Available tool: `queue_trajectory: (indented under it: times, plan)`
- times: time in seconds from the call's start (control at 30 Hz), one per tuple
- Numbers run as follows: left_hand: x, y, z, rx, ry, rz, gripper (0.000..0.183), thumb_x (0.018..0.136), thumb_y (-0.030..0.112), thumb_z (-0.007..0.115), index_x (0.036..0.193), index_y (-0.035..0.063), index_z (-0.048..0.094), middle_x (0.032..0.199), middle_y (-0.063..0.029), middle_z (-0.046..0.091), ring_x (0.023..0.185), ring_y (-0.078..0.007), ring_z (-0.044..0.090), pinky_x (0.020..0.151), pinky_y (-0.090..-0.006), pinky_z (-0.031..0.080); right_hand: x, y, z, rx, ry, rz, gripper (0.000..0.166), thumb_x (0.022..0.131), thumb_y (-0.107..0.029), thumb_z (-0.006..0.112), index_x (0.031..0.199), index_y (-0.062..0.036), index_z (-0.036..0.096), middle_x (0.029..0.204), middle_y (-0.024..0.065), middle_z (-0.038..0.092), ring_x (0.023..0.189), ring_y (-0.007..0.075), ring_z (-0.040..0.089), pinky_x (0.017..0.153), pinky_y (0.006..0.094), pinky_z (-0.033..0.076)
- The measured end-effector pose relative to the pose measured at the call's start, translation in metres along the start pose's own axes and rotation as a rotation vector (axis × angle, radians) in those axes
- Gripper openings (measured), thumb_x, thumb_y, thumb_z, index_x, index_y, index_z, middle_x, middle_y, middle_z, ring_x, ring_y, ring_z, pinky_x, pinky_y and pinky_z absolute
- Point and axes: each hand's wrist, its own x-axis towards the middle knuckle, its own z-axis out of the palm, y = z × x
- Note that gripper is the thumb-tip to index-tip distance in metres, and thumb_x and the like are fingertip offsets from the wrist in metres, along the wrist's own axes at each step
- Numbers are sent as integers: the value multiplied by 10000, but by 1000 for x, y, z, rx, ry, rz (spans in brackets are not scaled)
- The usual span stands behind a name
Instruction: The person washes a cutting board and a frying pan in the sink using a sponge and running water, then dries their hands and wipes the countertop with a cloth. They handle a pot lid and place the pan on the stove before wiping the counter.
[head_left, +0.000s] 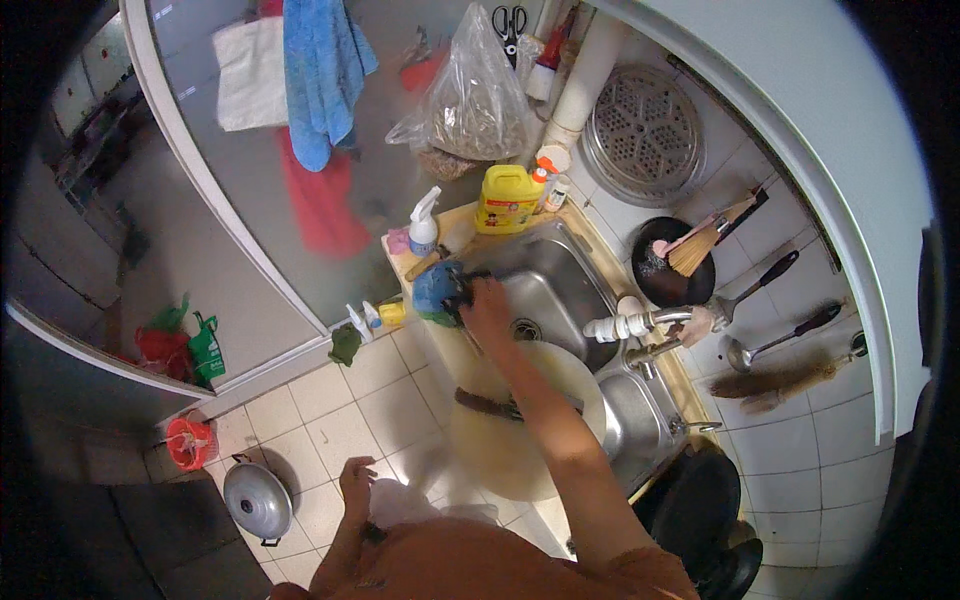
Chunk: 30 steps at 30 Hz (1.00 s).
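My right hand (486, 307) reaches over the left edge of the sink to a blue, rounded item (436, 289). A dark item (456, 298) shows at my fingertips; blur hides its shape and whether I grip it. Beneath my right forearm, a round, pale cutting board (525, 465) lies across the front of the steel sink (551, 300). On the board rests a knife with a dark wooden handle (481, 403); my arm covers part of its blade. My left hand (358, 480) hangs low at my side with fingers loosely bent, and nothing shows in it.
A yellow jug (510, 199) and a white spray bottle (424, 225) line the sink's far ledge. The faucet (637, 322) juts in from the right. Dark pans (697, 495) stand at lower right. A lidded metal pot (257, 499) and a red basket (190, 444) are on the floor.
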Motion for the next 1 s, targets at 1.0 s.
queue_trajectory:
  times: [1.0]
  plan:
    - [10, 97, 267, -33, -1109, 382, 153, 903, 13, 478, 1003, 51, 588, 968, -60, 624, 695, -95, 521, 625, -241, 447, -675, 154, -179, -366, 963, 1507, 214, 800, -126, 655, 937, 8, 559, 907, 201, 592, 848, 386, 554, 782, 453, 461]
